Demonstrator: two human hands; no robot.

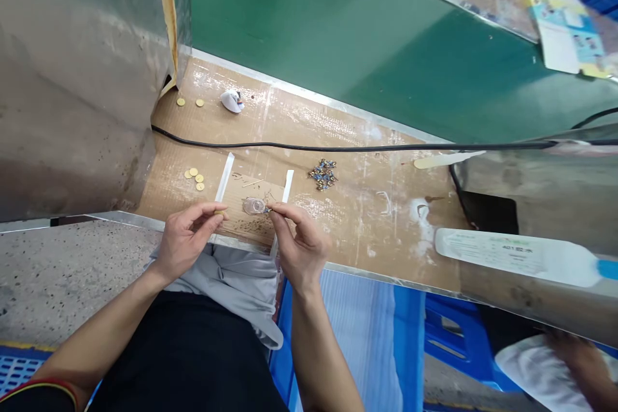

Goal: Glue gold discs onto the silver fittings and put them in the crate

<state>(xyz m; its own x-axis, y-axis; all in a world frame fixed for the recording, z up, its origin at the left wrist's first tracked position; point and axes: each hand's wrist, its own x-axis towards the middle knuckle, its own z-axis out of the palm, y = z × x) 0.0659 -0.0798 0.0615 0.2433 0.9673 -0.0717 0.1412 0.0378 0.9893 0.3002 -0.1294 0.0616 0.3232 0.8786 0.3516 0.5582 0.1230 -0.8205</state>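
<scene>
The left hand (186,239) pinches a yellow disc (221,212); the nearer right hand (303,250) pinches a tiny part (266,210) at the right end of the clear oval piece (253,206), which is between them, long axis running left to right

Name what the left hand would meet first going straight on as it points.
Likely the clear oval piece, ahead of the left hand; depth is unclear, so it might pass above.

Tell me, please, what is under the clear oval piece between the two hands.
Under the clear oval piece is brown cardboard, with dark crumbs visible near it. What lies directly beneath cannot be made out, because the piece covers it.
</scene>
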